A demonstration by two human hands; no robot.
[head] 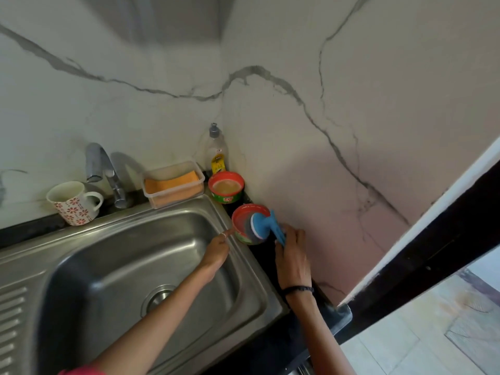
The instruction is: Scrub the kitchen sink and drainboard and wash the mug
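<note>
loading the blue-handled scrubber (261,226) with paste appears to be the step in hand. its handle is gripped by the right hand (290,249), fingers curled round it, and the pad is pressed into the tilted red tub (244,226) on the dark surface (273,269) just beside the sink (130,255). the tub's near side is steadied by the left hand (217,249); one finger is seen stretched to it, the rest cannot be told. the pad is best turned with light pressure so that paste is picked up evenly, while the tub is kept from sliding off the edge. the mug (73,203) stands apart on the back ledge, left of the tap (104,171), not yet washed. the drainboard (13,320) is seen at the left.
</note>
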